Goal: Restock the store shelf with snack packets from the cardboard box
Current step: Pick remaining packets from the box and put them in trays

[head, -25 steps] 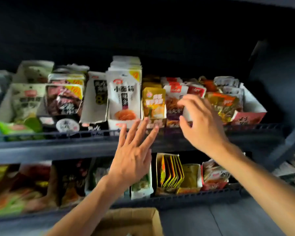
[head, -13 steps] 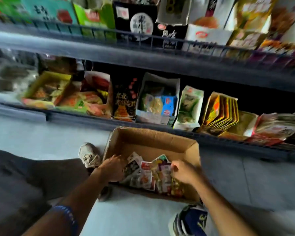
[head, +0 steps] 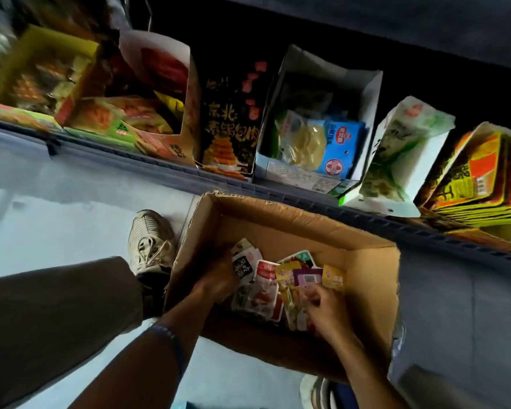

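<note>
An open cardboard box point(head: 369, 278) sits on the floor below the bottom shelf. Inside it lies a loose pile of small snack packets point(head: 266, 278), white, red, yellow and purple. My left hand point(head: 219, 278) is down in the box at the pile's left side, fingers curled against the white packets. My right hand point(head: 326, 308) is at the pile's right side, fingers curled round yellow and purple packets point(head: 304, 280). The store shelf point(head: 278, 193) runs across just behind the box, with display cartons of snacks on it.
On the shelf stand a black snack carton point(head: 230, 128), a white open carton point(head: 331, 84) with blue and yellow bags, a green-white carton point(head: 396, 160) and stacked yellow packs point(head: 478, 178). My trouser leg point(head: 56, 326) and shoe point(head: 151, 240) are left of the box.
A second ago both hands were up at the upper shelf's packets. The view then dropped to the floor box, and both hands now sit deeper in the packet pile.
</note>
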### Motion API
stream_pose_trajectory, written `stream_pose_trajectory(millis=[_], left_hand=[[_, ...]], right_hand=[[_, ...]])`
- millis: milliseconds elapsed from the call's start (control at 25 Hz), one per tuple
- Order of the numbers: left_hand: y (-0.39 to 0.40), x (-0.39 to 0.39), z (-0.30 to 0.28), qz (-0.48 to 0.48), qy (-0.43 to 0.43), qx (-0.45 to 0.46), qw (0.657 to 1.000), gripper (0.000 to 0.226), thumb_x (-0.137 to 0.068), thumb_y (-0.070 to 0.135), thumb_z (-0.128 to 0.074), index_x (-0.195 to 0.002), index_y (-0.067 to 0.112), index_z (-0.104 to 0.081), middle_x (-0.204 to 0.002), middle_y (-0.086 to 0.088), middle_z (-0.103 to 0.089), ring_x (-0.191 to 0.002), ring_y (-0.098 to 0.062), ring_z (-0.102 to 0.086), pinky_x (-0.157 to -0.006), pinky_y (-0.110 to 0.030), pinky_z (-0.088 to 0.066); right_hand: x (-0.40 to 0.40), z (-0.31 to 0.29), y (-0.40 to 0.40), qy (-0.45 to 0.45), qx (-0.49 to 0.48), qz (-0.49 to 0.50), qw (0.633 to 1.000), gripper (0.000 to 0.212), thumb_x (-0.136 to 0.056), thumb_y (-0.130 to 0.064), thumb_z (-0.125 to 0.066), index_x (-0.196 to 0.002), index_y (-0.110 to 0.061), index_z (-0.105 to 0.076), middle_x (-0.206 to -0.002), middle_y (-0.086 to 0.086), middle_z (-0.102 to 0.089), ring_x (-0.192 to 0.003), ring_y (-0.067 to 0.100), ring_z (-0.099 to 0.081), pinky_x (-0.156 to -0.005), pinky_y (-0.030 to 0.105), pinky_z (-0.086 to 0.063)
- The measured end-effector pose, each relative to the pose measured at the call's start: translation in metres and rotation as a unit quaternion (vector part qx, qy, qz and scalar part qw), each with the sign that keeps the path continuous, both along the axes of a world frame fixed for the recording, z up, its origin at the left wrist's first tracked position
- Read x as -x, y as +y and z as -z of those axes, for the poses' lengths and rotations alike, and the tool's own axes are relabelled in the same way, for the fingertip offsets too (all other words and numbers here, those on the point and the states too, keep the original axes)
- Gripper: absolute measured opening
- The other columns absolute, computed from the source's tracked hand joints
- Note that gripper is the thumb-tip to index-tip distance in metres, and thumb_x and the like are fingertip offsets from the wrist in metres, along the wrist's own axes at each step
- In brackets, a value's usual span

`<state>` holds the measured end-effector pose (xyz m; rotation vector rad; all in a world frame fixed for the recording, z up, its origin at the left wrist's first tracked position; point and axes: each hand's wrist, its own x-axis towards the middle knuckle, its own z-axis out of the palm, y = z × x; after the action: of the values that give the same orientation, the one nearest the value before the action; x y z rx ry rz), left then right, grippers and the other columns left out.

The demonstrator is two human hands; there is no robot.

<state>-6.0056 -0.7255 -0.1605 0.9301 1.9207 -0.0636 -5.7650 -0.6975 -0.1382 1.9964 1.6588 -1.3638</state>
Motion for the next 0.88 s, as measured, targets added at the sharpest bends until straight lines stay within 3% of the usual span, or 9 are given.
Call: stream_pose_trajectory(millis=[200,360,400,560,640,720,880], left_hand=[[-0.01,-0.001,0.044,-0.093,-0.107,0.017,0.99,0.073,-0.077,0.017,-0.082,-0.141,0.015,-0.048,-0.138,-0.007,-0.055,-0.127,-0.026,-0.054,-0.102,-0.036,-0.044],[0.0,-0.008,0.018,-0.192,-0.177,0.037,0.964,0.043,-0.077,-0.002,-0.076,-0.113,0.016,-0.062,-0.104,-0.007,-0.068,-0.087,-0.017,-0.063,-0.07,-0.027,-0.054],[0.001,-0.008,0.014,-0.209,-0.203,0.051,0.955,0.04,-0.075,-0.002,-0.077,-0.108,0.016,-0.064,-0.098,-0.005,-0.069,-0.082,-0.015,-0.063,-0.069,-0.028,-0.054],[0.004,0.003,-0.007,-0.288,-0.264,0.069,0.918,0.045,-0.072,0.005,-0.081,-0.113,0.014,-0.066,-0.102,-0.01,-0.074,-0.097,-0.028,-0.069,-0.091,-0.044,-0.053],[0.007,0.002,-0.021,-0.279,-0.28,0.063,0.916,0.044,-0.073,0.003,-0.08,-0.113,0.013,-0.066,-0.098,-0.009,-0.075,-0.092,-0.027,-0.071,-0.082,-0.039,-0.055],[0.006,-0.003,-0.032,-0.265,-0.306,0.075,0.911,0.047,-0.071,0.004,-0.082,-0.114,0.013,-0.066,-0.096,-0.009,-0.077,-0.09,-0.027,-0.073,-0.079,-0.038,-0.056],[0.002,-0.006,-0.04,-0.284,-0.349,0.084,0.889,0.059,-0.069,0.004,-0.083,-0.123,0.011,-0.061,-0.104,-0.014,-0.076,-0.096,-0.033,-0.073,-0.091,-0.05,-0.056]], right_hand=[[-0.003,0.007,-0.017,0.029,-0.003,-0.017,0.999,0.027,-0.095,-0.027,-0.061,-0.122,-0.023,-0.062,-0.135,0.002,-0.059,-0.128,0.023,-0.053,-0.107,0.045,-0.047],[-0.002,0.004,-0.016,0.036,0.008,0.022,0.999,0.01,-0.097,-0.028,-0.06,-0.105,-0.027,-0.065,-0.119,-0.001,-0.065,-0.113,0.019,-0.061,-0.092,0.036,-0.056],[-0.003,0.002,-0.015,0.032,0.011,0.028,0.999,0.007,-0.098,-0.026,-0.059,-0.102,-0.028,-0.064,-0.115,-0.003,-0.065,-0.109,0.017,-0.062,-0.089,0.034,-0.057],[0.0,-0.009,-0.014,0.05,0.024,0.05,0.997,0.01,-0.096,-0.021,-0.061,-0.097,-0.03,-0.064,-0.105,-0.009,-0.061,-0.102,0.013,-0.059,-0.078,0.025,-0.054],[0.006,-0.012,-0.017,0.078,0.041,0.073,0.993,0.008,-0.093,-0.022,-0.063,-0.093,-0.03,-0.065,-0.103,-0.01,-0.065,-0.099,0.013,-0.062,-0.082,0.032,-0.057],[0.019,-0.023,-0.019,0.144,0.096,0.152,0.973,0.01,-0.092,-0.023,-0.066,-0.101,-0.028,-0.065,-0.106,-0.004,-0.068,-0.097,0.016,-0.065,-0.085,0.036,-0.056],[0.031,-0.036,-0.015,0.228,0.153,0.259,0.926,0.026,-0.09,-0.022,-0.067,-0.115,-0.028,-0.061,-0.109,0.003,-0.07,-0.099,0.02,-0.068,-0.082,0.035,-0.057]])
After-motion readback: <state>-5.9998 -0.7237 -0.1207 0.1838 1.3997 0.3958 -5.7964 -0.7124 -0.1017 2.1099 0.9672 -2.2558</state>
